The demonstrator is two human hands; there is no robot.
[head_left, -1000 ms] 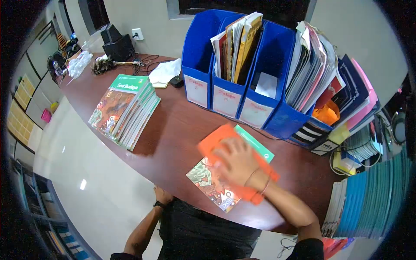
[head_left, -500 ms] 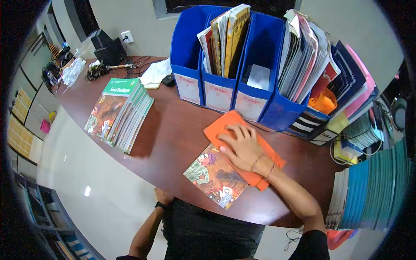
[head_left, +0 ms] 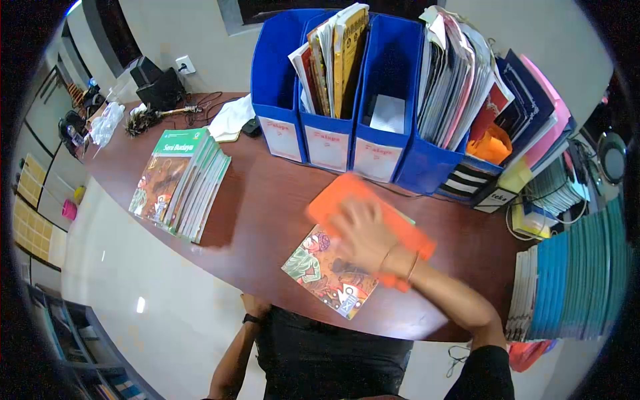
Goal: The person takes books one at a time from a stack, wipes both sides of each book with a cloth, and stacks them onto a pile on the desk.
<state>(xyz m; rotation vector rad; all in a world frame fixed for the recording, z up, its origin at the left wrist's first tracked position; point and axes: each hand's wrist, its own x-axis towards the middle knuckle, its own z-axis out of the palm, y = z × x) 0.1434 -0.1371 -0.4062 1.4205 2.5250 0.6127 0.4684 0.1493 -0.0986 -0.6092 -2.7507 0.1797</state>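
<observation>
Reddish-brown desk [head_left: 270,200]: orange cloth [head_left: 327,199] lies partly over one illustrated textbook [head_left: 327,272], a green sliver newly exposed, beneath the blurred right hand [head_left: 363,235], fingers spread, gripping nothing; left hand [head_left: 255,305] at near edge, finger opening indeterminable.

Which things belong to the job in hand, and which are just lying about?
In the job:
orange cloth under the right hand
illustrated book partly beneath it
probably the green-topped stack of matching books

Likely lying about:
tall blue file holders
crumpled white plastic bag
</observation>
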